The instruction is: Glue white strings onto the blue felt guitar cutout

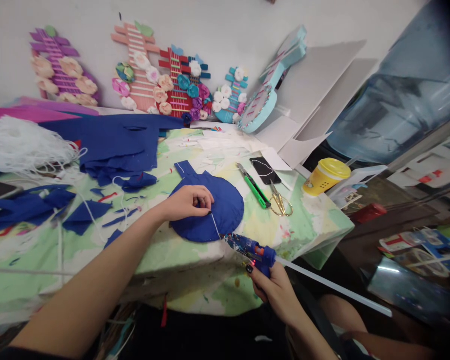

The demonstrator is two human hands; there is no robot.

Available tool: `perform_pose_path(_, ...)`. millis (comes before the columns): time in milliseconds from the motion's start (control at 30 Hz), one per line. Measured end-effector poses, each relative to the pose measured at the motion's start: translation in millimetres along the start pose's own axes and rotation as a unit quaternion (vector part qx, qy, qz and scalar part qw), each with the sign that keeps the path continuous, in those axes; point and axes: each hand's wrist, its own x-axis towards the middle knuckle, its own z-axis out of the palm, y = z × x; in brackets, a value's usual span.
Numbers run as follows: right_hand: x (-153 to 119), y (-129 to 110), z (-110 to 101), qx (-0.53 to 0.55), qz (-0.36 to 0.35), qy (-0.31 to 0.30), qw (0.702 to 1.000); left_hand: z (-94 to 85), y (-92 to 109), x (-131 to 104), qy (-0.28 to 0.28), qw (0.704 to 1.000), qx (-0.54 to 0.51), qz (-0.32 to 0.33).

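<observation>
A blue fabric-covered guitar-shaped piece lies on the table with its short neck pointing to the back left. My left hand is over it, thumb and forefinger pinched on a thin white cord. From the pinch the cord slants down to the piece's near edge. My right hand is wrapped around a blue hot glue gun, whose red light glows. The gun's nozzle meets the near edge by the cord's lower end. A long whitish glue stick sticks out of its back.
Gold-handled scissors, a green utility knife and a phone lie right of the piece. A yellow cup stands near the table's right edge. Blue fabric scraps and a white cord heap are left. Decorated guitars lean behind.
</observation>
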Motion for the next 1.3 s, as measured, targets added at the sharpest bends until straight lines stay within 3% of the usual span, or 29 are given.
perform_pose_path(667, -3.9, 6.0, -3.8, -0.014, 0.002, 0.004, 1.0, 7.9, 1.4, 1.6, 0.04, 0.999, 0.033, 0.008)
perform_pose_path(1300, 15.1, -5.0, 5.8, -0.065, -0.03, 0.017, 0.997, 10.0, -0.8, 2.0, 0.046, 0.999, 0.017, 0.012)
